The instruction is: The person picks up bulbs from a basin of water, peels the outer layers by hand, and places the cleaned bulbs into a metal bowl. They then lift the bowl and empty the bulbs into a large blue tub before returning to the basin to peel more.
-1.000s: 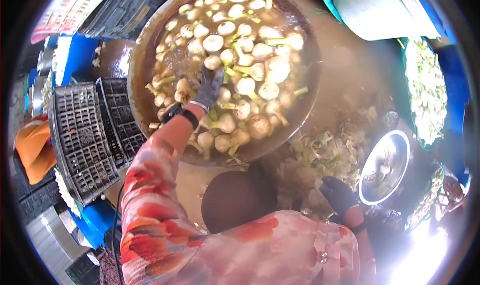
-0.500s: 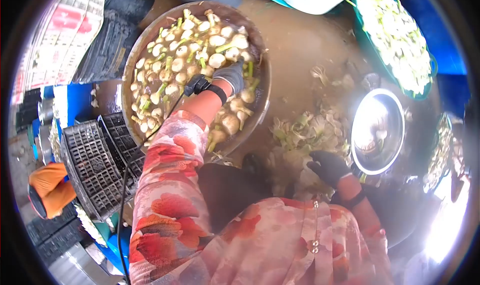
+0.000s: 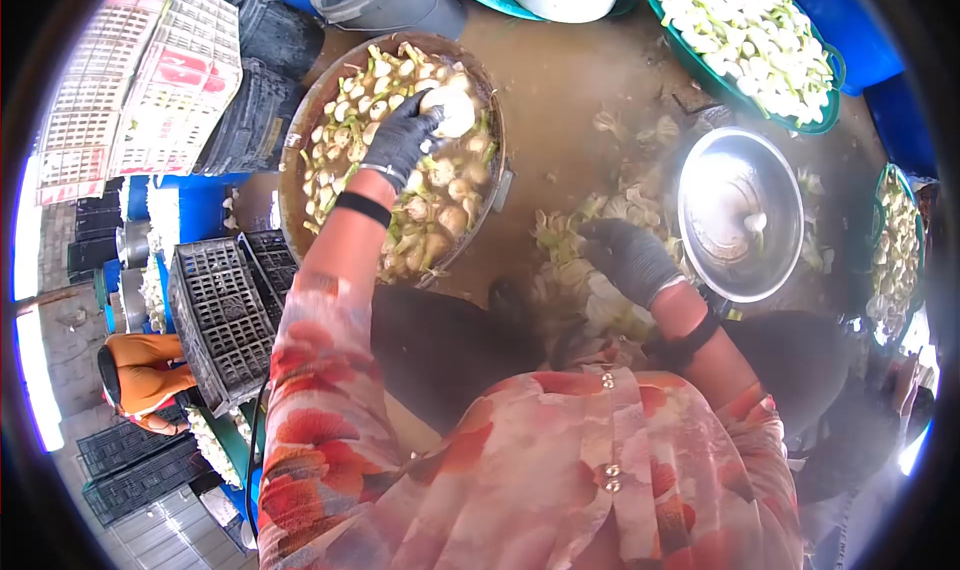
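Note:
In the head view, my left hand point(image 3: 402, 142), in a dark grey glove, is closed around a large white garlic bulb point(image 3: 452, 110). It is lifted over a round brown tub point(image 3: 496, 185) of murky water, where many garlic bulbs point(image 3: 425, 210) with green stem stubs float. My right hand point(image 3: 628, 260), also gloved, hovers over a heap of pale peelings point(image 3: 612, 305) in front of my body. Its fingers are curled, and I cannot make out what is in them. A shiny metal bowl point(image 3: 700, 195) beside the right hand has one small white bulb point(image 3: 755, 222) in it.
A green basket point(image 3: 836, 110) of trimmed white bulbs stands at the upper right; another basket point(image 3: 880, 235) sits at the far right. Black crates point(image 3: 215, 305) and white-red crates point(image 3: 170, 80) line the left. A grey bucket point(image 3: 390, 8) stands behind the tub. A person in orange point(image 3: 145, 365) bends at far left.
My left hand has come up from among the floating bulbs with a large white bulb in it. My right hand has moved slightly left and up. The view has shifted.

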The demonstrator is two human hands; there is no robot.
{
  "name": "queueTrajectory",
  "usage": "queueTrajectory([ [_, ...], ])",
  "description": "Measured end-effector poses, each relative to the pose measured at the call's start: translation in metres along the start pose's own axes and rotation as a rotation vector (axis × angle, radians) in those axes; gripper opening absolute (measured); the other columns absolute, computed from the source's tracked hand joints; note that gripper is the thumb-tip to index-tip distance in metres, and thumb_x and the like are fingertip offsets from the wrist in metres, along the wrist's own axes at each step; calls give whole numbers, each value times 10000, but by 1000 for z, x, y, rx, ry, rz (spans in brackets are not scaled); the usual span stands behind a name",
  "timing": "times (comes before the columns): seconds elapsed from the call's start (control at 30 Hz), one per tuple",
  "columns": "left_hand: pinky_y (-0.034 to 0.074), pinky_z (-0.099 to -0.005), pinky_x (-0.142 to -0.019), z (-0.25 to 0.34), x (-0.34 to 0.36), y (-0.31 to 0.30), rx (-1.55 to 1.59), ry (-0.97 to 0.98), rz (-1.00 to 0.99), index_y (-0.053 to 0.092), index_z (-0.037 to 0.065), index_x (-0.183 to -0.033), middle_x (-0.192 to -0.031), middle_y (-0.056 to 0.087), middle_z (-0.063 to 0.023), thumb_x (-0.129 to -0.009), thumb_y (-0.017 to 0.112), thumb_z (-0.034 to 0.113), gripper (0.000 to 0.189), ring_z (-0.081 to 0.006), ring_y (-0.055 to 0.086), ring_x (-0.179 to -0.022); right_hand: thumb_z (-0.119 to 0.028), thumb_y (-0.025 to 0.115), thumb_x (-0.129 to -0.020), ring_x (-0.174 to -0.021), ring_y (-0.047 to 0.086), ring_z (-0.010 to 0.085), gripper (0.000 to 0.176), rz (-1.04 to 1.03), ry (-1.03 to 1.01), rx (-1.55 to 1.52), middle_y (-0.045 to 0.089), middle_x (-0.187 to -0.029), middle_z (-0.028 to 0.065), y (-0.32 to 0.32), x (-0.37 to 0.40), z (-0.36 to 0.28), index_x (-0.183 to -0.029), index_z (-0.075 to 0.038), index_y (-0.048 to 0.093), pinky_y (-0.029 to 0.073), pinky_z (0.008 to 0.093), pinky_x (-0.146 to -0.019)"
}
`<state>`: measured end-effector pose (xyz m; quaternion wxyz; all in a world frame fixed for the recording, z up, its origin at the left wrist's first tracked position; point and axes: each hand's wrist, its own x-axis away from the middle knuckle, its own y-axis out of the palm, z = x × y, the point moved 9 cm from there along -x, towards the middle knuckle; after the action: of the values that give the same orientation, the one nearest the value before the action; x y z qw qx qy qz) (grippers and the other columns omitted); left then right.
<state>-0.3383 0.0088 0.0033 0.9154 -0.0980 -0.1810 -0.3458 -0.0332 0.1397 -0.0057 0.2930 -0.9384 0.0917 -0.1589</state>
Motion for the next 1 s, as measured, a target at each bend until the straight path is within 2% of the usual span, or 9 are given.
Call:
queueTrajectory([
  [0.13, 562, -404, -886, -1, 74, 91, 669, -94, -202, 483, -13, -1331, -1236, 586, -161, -942, 595, 60, 411, -284, 596, -1110, -197, 664, -903, -884, 676, 290, 217, 370, -223, -157, 693, -970, 154, -50, 8, -42, -1066, -57, 692, 529, 358, -799],
  [0.17, 483, -452, -1035, 4, 95, 114, 648, -39, -274, 438, -33, -1359, -1354, 514, -181, -945, 581, 64, 449, -291, 516, -1254, -178, 676, -894, -862, 676, 278, 206, 415, -199, -228, 694, -958, 153, -58, 13, -44, -1057, -53, 693, 530, 349, -783],
  [0.37, 514, -408, -980, -49, 125, 191, 715, -72, -245, 477, -10, -1315, -1242, 585, -159, -922, 641, 116, 444, -268, 587, -1145, -146, 698, -877, -770, 675, 260, 160, 646, -187, -261, 695, -893, 151, -84, 42, -33, -990, -34, 691, 533, 342, -719],
  [0.43, 548, -360, -912, -61, 127, 207, 774, -105, -275, 478, -6, -1313, -1225, 593, -141, -927, 619, 78, 419, -251, 610, -1091, -179, 688, -880, -774, 675, 286, 165, 629, -153, -95, 691, -869, 164, -85, 44, -20, -962, -36, 688, 531, 352, -715],
  [0.57, 561, -422, -919, -69, 120, 222, 647, -83, -283, 472, -13, -1310, -1226, 593, -164, -938, 613, 97, 413, -296, 610, -1103, -223, 680, -877, -781, 667, 315, 178, 667, -147, 74, 688, -859, 157, -85, 51, -8, -952, -61, 692, 529, 382, -705],
  [0.73, 555, -300, -760, -58, 117, 219, 176, 120, -64, 502, -1, -1294, -1166, 619, -113, -932, 618, 71, 387, -179, 630, -958, -211, 689, -842, -744, 659, 317, 133, 753, -46, 257, 680, -801, 135, -81, 51, -2, -899, -91, 684, 527, 408, -690],
  [0.8, 529, -292, -831, -57, 120, 225, 173, 191, -63, 478, -5, -1327, -1204, 607, -106, -916, 635, 116, 456, -161, 613, -1021, -226, 690, -827, -719, 654, 325, 142, 752, 44, 283, 668, -761, 144, -78, 45, 8, -858, -89, 667, 525, 421, -686],
  [0.9, 513, -287, -895, -49, 126, 224, 230, 220, -111, 442, -18, -1354, -1226, 595, -117, -903, 643, 145, 520, -174, 604, -1074, -245, 656, -853, -736, 663, 340, 184, 724, 102, 215, 673, -766, 170, -79, 39, 17, -892, -66, 672, 529, 420, -707],
  [1.0, 516, -348, -952, -41, 131, 225, 543, 114, -336, 454, -4, -1332, -1236, 578, -128, -911, 631, 152, 483, -221, 590, -1127, -255, 615, -883, -775, 675, 366, 233, 593, 241, -359, 677, -791, 213, -74, 23, 55, -945, -38, 674, 533, 413, -740],
])
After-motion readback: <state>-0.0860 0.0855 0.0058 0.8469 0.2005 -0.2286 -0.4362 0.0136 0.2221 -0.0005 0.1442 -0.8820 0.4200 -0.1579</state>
